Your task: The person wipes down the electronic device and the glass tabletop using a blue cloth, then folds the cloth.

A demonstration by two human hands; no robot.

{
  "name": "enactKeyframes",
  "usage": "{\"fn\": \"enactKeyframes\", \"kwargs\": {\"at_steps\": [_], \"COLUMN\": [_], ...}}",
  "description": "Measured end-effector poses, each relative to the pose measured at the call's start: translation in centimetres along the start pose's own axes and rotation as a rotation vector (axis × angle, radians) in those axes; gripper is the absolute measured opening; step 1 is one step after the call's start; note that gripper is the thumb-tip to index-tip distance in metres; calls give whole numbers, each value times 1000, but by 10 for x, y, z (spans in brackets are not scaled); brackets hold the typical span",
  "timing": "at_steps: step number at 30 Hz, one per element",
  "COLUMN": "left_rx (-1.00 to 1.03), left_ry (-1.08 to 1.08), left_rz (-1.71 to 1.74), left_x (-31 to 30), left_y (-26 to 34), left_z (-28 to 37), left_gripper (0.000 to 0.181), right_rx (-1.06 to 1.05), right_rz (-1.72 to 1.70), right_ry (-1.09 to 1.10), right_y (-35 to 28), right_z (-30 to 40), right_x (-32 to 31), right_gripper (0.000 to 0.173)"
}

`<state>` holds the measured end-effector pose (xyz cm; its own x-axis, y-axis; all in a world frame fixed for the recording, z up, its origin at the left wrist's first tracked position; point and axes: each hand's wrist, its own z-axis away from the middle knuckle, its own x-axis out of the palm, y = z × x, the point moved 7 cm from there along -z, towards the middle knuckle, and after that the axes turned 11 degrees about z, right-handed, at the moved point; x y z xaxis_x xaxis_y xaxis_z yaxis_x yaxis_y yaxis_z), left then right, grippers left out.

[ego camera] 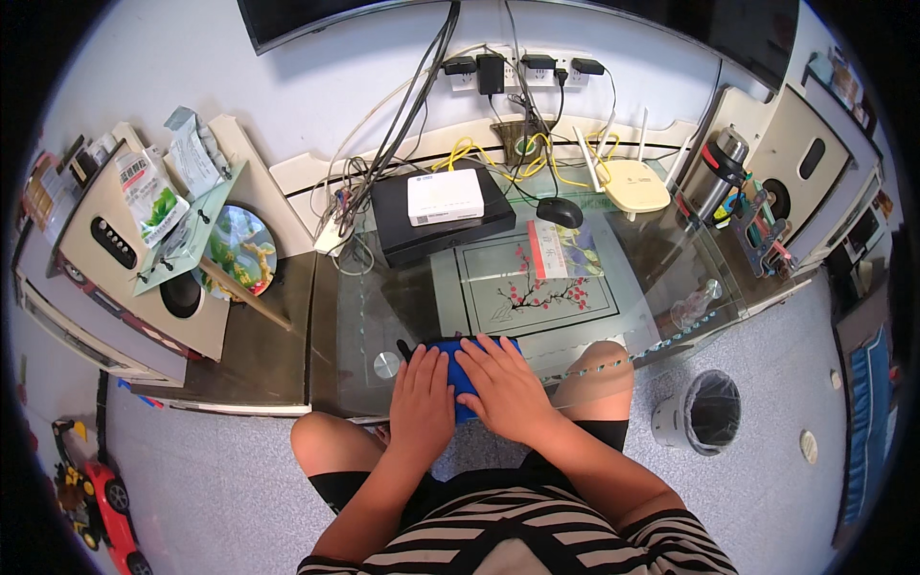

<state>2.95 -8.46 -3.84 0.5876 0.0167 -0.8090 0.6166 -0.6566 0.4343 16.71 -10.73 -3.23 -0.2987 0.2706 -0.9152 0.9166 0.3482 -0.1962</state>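
Observation:
A blue fabric item with a black edge (462, 375), perhaps a pouch, lies flat at the front edge of the glass-topped table (374, 309). Both palms are down on it. My left hand (422, 395) rests over its left part, fingers nearly straight and pointing away from me. My right hand (503, 388) lies across its right part, with the thumb towards my left hand. A short black strap or tab (405, 350) sticks out at the item's left back corner. My hands hide much of its surface.
Behind are a black box (445, 244) under a white modem (445, 196), a computer mouse (560, 212), a booklet (568, 249) and a router (636, 185). Cables hang from the wall. A steel thermos (708, 180) stands back right; a lined bin (672, 420) is on the floor.

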Motion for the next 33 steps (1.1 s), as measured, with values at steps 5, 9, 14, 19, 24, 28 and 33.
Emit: {"fn": "enactKeyframes", "kwargs": {"at_steps": [5,9,14,19,24,28,33], "left_rx": [39,-2,-41,9,4,19,8], "left_ry": [56,53,37,5,-27,29,72], "left_rz": [-21,-59,-54,-1,15,-31,-60], "left_x": [14,22,24,8,-2,4,16], "left_y": [-32,-56,-60,-16,-2,-22,-62], "left_z": [-41,-81,-69,-13,3,-16,-69], "left_gripper": [51,48,49,52,53,52,50], "right_rx": [-1,39,26,-15,-8,-17,-2], "right_rz": [73,111,129,127,56,113,121], "right_ry": [60,71,93,34,10,-2,82], "right_y": [27,50,42,7,-4,5,38], "right_z": [-39,-77,-64,-10,3,-22,-75], "right_x": [22,39,39,11,2,14,44], "right_gripper": [62,62,63,66,66,67,65]}}
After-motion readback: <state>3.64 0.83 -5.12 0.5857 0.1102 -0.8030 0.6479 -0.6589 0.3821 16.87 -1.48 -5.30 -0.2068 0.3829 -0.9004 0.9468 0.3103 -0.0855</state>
